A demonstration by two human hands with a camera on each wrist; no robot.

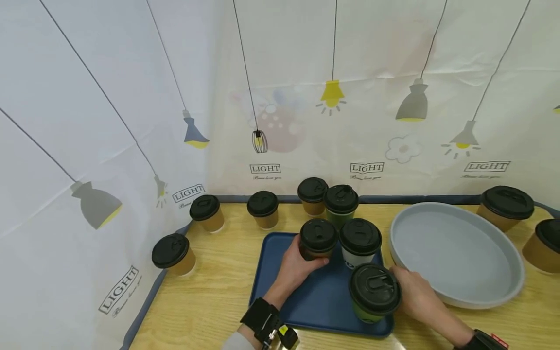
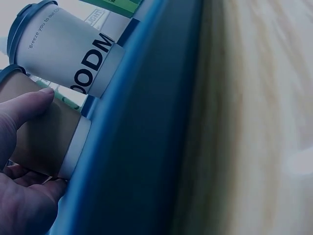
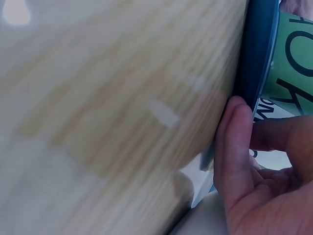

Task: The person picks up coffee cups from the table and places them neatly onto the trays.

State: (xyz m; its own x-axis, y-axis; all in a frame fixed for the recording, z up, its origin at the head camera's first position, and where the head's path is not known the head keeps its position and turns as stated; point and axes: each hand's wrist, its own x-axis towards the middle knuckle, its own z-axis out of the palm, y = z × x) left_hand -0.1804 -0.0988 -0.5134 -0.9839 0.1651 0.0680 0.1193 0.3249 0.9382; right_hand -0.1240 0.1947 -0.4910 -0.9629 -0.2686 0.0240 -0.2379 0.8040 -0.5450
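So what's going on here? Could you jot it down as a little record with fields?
Left hand: holds the brown lidded cup on the blue tray
Right hand: holds the green lidded cup at the tray's near right corner
Also on tray: white lidded cup
Right of tray: grey round dish
Surface: wooden table

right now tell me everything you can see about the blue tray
The blue tray is a dark blue rectangle with rounded corners and a low raised rim, smooth like plastic. It lies flat on the wooden table, just left of the grey dish. On it stand a brown cup, gripped by the left hand, a white cup, and at its near right corner a green cup, held by the right hand, whose fingers touch the rim.
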